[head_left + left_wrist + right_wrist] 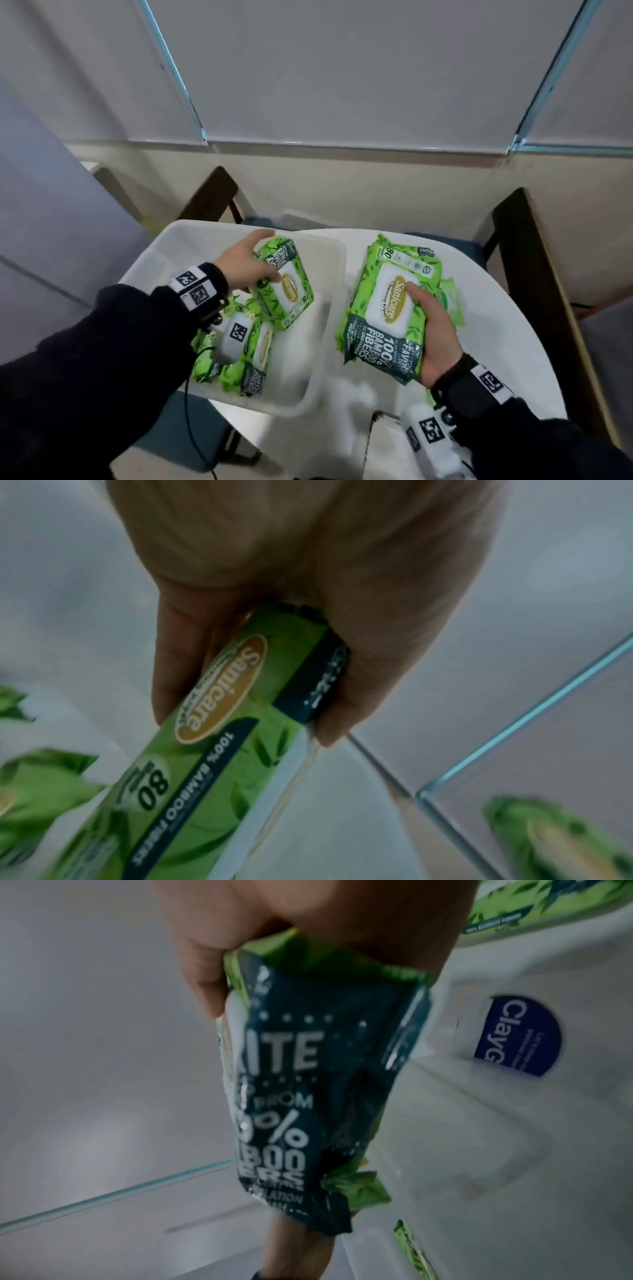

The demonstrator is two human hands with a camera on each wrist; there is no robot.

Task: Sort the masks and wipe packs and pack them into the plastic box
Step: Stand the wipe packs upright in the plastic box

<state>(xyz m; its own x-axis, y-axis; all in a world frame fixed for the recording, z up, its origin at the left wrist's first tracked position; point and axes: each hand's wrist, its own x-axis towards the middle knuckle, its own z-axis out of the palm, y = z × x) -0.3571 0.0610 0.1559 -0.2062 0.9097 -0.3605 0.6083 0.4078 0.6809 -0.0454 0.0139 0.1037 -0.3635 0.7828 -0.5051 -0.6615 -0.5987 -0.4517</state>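
My left hand [248, 265] grips a green wipe pack [286, 286] and holds it tilted over the white plastic box [329, 253]; in the left wrist view thumb and fingers clamp the same left-hand pack [219, 764]. More green packs [239, 356] lie in the box's near left part, partly hidden by my wrist. Over the table to the right, my right hand [433, 329] grips a larger green wipe pack [387, 305] from its near right side, thumb on its white lid. The right wrist view shows this larger pack's dark end [301, 1096] in my palm.
Another green pack [450, 301] lies on the round white table [496, 318] under the large one. Dark wooden chairs [527, 246] stand behind and right of the table. A blue round sticker [517, 1037] sits on the box wall. Masks are not visible.
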